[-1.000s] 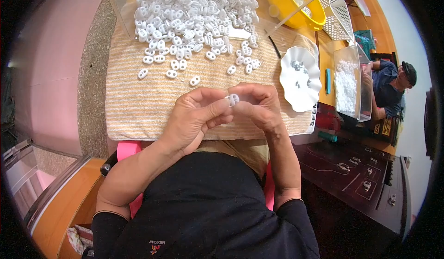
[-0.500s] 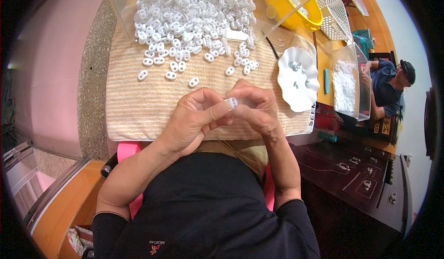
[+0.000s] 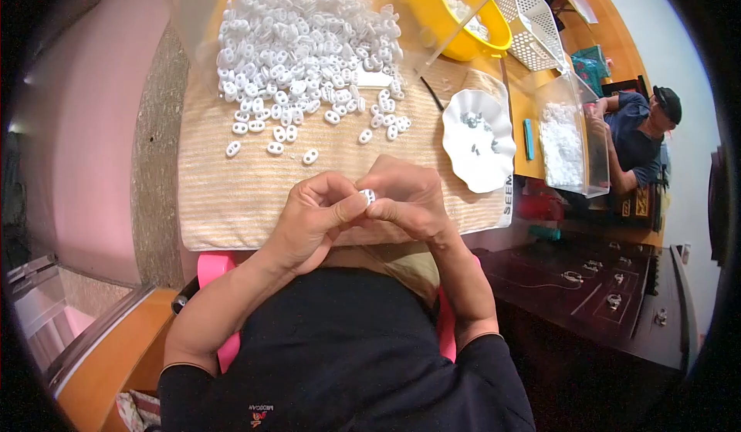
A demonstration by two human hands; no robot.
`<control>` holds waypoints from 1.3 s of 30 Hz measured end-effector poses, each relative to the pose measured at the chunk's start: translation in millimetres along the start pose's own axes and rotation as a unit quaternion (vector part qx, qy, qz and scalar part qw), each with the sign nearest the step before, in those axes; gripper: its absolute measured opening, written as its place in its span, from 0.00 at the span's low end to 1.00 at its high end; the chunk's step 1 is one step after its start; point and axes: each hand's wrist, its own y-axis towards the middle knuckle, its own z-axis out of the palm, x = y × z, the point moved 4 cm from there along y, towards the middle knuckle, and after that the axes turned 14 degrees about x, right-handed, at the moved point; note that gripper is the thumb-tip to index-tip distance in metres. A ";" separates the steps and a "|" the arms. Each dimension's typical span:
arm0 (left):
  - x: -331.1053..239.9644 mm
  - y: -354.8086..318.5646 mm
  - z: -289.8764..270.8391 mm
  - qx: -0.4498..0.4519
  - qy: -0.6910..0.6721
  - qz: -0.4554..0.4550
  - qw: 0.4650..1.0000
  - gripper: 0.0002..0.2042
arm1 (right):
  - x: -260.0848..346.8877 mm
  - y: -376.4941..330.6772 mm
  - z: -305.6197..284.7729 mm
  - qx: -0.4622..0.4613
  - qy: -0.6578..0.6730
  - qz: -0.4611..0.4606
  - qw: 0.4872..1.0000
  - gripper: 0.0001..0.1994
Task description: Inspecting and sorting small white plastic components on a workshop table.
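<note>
My left hand (image 3: 312,216) and my right hand (image 3: 409,200) meet over the near edge of a striped beige cloth (image 3: 231,193). Between their fingertips they pinch one small white plastic piece (image 3: 368,196), mostly hidden by the fingers. Farther out on the cloth lies a big heap of the same white two-holed pieces (image 3: 301,46), with a few strays (image 3: 270,148) nearer to me. A white scalloped dish (image 3: 480,140) with small dark metal bits stands to the right of my hands.
A yellow bowl (image 3: 455,8) and a white basket (image 3: 532,15) stand at the far right. A clear box of white parts (image 3: 567,139) sits beside another person (image 3: 644,127) seated at right. A dark wooden table (image 3: 610,293) lies at lower right, a pink wall at left.
My hands have shifted slightly toward me and lower, still pinching the small white piece together. The fingers have closed more tightly over it.
</note>
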 end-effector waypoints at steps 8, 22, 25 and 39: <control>-0.3 -0.7 4.8 0.006 -0.008 -0.005 1.000 0.03 | 8.8 -0.9 2.0 0.013 -0.111 -0.065 0.992 0.10; 4.3 2.7 -6.4 -0.018 -0.006 -0.028 0.999 0.03 | 13.0 -2.6 -8.9 -0.005 -0.067 -0.017 0.998 0.04; 0.9 3.8 -0.3 -0.042 -0.005 -0.030 0.999 0.04 | 19.0 -6.0 -21.5 -0.102 -0.034 0.016 0.994 0.03; 5.4 2.8 -3.5 -0.048 0.032 -0.044 0.997 0.05 | 106.5 17.2 -162.8 -0.471 -0.499 -0.198 0.700 0.09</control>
